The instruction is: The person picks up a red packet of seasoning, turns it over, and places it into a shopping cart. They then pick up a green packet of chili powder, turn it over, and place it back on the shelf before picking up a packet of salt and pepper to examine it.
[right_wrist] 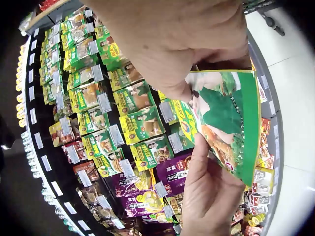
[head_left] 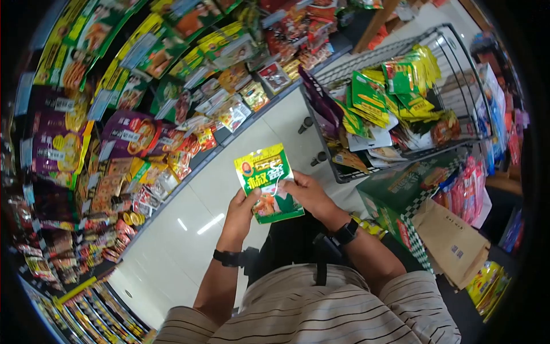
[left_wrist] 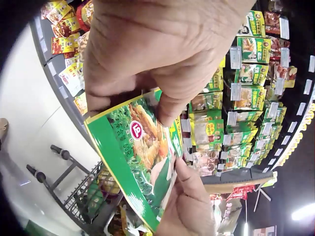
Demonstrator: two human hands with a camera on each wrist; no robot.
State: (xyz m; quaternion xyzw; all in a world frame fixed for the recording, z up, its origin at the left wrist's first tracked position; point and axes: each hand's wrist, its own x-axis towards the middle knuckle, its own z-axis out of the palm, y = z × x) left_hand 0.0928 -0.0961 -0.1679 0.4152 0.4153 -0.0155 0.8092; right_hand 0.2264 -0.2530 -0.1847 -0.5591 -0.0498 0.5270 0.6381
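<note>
A green and yellow seasoning packet (head_left: 265,166) is held up in front of the person's body, its printed front facing the head camera. The left hand (head_left: 240,213) pinches its left edge, thumb lying over the front. On the opposite edge the right hand (head_left: 312,198) grips it the same way, with its thumb on the print. Close up in the left wrist view, the packet (left_wrist: 142,147) shows a food picture and a round red logo. Both thumbs press near its middle in the right wrist view, and the fingers behind it are mostly hidden.
Shelves of hanging packets (head_left: 129,135) run along the left, with price tags on a dark rail. A wire shopping cart (head_left: 452,114) holding several yellow-green packets stands at the right. Beside it are a green carton (head_left: 395,189) and a brown paper bag (head_left: 450,241).
</note>
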